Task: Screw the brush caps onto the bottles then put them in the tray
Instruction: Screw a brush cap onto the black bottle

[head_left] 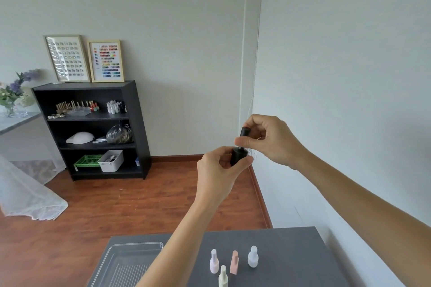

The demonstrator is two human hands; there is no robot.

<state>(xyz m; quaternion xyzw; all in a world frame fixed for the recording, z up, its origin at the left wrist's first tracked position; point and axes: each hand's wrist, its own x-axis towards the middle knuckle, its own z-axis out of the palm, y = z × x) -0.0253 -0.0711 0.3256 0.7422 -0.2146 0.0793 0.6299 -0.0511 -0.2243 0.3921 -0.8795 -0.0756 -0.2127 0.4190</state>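
Head view: clear tray (130,261) on the grey table (291,251); left hand (218,175) grasps black bottle (238,156) in mid-air, right hand (271,140) pinches its black brush cap (244,133). Four pale capped bottles (253,257) stand below. No readable labels.

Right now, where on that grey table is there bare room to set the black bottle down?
The clear tray at the table's left looks empty. Bare tabletop also lies right of the whitish-blue bottle, toward the wall. It is crowded mid-table, where four pastel bottles cluster near the left forearm.
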